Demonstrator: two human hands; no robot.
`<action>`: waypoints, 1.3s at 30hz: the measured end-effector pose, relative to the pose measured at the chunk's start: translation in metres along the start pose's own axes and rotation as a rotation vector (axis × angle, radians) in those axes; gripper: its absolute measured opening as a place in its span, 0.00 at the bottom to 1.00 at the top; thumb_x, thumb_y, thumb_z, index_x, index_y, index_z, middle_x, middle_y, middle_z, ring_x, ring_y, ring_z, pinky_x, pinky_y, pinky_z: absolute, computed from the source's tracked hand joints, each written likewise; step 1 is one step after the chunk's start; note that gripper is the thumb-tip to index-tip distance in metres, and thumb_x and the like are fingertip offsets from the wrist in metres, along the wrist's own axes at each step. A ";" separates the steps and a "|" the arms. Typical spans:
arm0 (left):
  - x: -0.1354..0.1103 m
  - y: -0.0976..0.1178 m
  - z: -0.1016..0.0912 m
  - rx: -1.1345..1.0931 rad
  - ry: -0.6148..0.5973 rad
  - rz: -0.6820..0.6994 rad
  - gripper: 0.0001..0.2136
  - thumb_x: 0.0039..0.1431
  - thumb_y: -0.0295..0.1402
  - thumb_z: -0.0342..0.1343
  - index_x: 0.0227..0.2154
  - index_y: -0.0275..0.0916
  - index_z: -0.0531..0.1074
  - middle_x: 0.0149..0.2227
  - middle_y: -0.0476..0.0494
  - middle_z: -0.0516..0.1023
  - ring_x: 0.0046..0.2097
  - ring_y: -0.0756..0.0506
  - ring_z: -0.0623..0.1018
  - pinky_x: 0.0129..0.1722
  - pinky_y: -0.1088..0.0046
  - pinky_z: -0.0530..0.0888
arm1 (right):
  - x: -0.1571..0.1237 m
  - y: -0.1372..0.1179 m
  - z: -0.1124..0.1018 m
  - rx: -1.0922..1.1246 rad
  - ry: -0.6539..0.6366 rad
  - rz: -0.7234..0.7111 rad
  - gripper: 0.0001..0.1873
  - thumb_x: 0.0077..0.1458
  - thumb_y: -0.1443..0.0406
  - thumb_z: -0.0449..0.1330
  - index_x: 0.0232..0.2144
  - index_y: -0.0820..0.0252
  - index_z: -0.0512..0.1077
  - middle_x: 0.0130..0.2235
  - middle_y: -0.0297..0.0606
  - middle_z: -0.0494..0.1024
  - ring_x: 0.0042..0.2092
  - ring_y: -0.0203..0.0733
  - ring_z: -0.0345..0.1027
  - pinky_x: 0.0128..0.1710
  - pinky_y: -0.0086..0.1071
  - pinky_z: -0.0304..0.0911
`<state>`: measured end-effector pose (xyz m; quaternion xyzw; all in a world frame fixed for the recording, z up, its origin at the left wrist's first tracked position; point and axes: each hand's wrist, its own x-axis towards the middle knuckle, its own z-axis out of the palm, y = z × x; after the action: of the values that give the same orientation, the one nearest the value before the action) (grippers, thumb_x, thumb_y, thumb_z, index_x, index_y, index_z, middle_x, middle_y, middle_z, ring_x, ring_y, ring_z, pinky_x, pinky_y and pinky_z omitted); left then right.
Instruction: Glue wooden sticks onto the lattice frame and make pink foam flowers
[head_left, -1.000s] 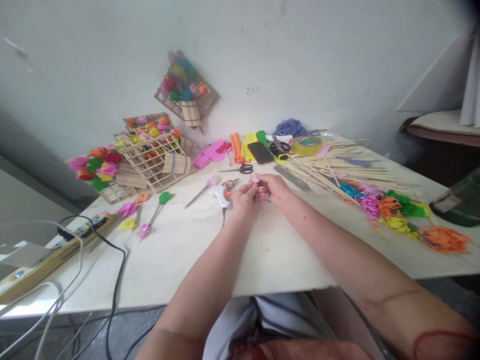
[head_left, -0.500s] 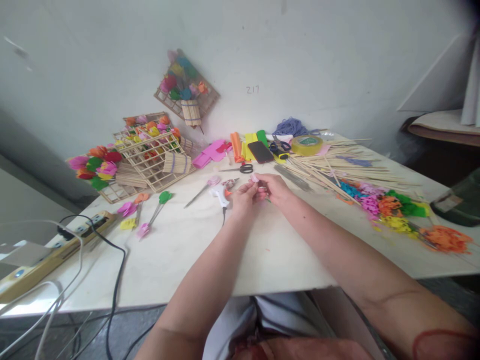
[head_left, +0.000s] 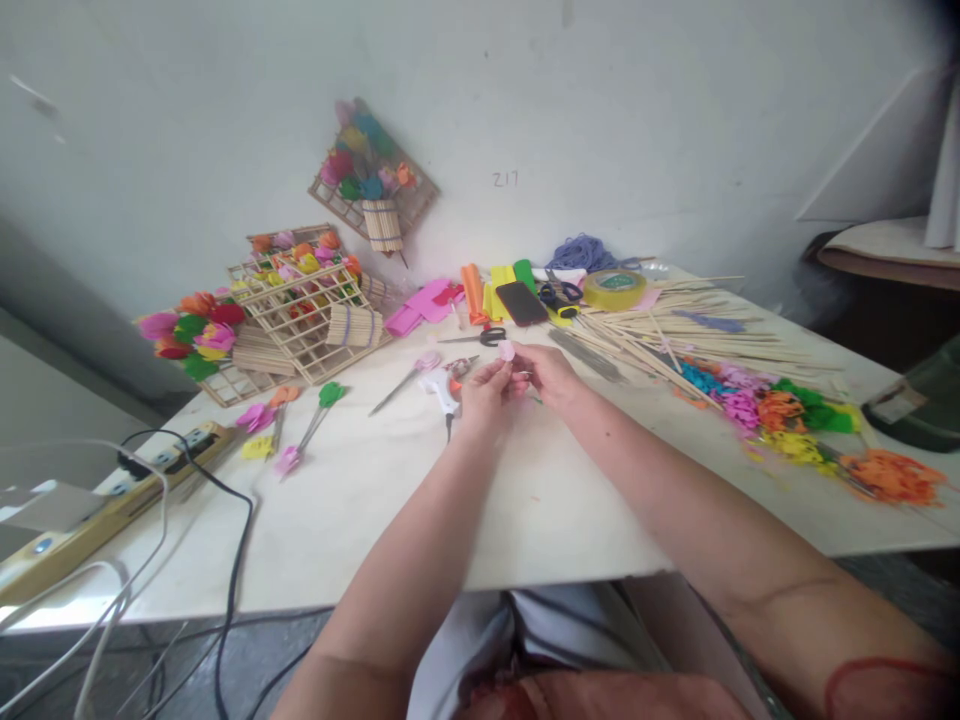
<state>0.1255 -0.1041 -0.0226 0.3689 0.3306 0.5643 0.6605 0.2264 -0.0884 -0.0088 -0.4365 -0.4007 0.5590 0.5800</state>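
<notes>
Paper (head_left: 507, 350), pale pink, thin and rounded, is pinched upright in the right hand (head_left: 553, 376) above the smooth, pale bench (head_left: 570, 500). The left hand (head_left: 484, 394) curls inward just below it, too small to tell what its fingers grip, with a white glue gun (head_left: 441, 388) just beside and slender wooden sticks (head_left: 628, 334) fanned beyond the right hand.

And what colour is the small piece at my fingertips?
Pale pink: the small piece shows best in the head view.
</notes>
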 end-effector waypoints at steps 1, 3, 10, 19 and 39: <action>0.001 0.001 -0.001 -0.007 0.007 0.011 0.09 0.46 0.30 0.60 0.30 0.33 0.69 0.21 0.48 0.73 0.25 0.51 0.75 0.29 0.76 0.71 | 0.001 0.000 -0.001 0.010 0.025 -0.022 0.11 0.41 0.59 0.62 0.24 0.63 0.70 0.22 0.35 0.72 0.20 0.30 0.59 0.18 0.25 0.55; 0.003 0.003 -0.003 -0.017 0.032 0.030 0.08 0.46 0.29 0.59 0.30 0.33 0.68 0.21 0.48 0.73 0.24 0.52 0.75 0.28 0.76 0.71 | 0.003 0.002 -0.004 -0.017 0.064 -0.069 0.11 0.40 0.60 0.62 0.25 0.63 0.71 0.24 0.36 0.73 0.22 0.31 0.62 0.20 0.26 0.57; 0.007 0.014 -0.005 -0.065 0.136 0.123 0.11 0.46 0.29 0.59 0.33 0.31 0.68 0.21 0.47 0.74 0.22 0.52 0.75 0.27 0.77 0.70 | 0.009 0.009 -0.005 -0.268 0.139 -0.152 0.11 0.40 0.65 0.59 0.29 0.64 0.73 0.19 0.27 0.65 0.21 0.28 0.56 0.20 0.24 0.55; 0.011 0.064 0.005 -0.124 0.195 0.240 0.08 0.50 0.25 0.56 0.35 0.31 0.68 0.21 0.49 0.74 0.22 0.55 0.74 0.27 0.81 0.70 | 0.005 0.031 0.009 -0.683 0.047 -0.342 0.13 0.45 0.67 0.55 0.35 0.61 0.73 0.26 0.33 0.73 0.25 0.32 0.62 0.27 0.27 0.60; 0.038 0.098 -0.086 -0.035 0.367 0.194 0.06 0.51 0.21 0.52 0.33 0.32 0.66 0.20 0.47 0.73 0.21 0.53 0.74 0.25 0.80 0.72 | -0.014 0.025 0.106 -1.632 -0.127 -0.121 0.27 0.47 0.51 0.56 0.43 0.65 0.71 0.41 0.53 0.75 0.45 0.51 0.68 0.41 0.38 0.61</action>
<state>0.0086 -0.0477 0.0168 0.2785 0.3984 0.6888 0.5379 0.1169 -0.0963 -0.0003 -0.6663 -0.7361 0.0829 0.0855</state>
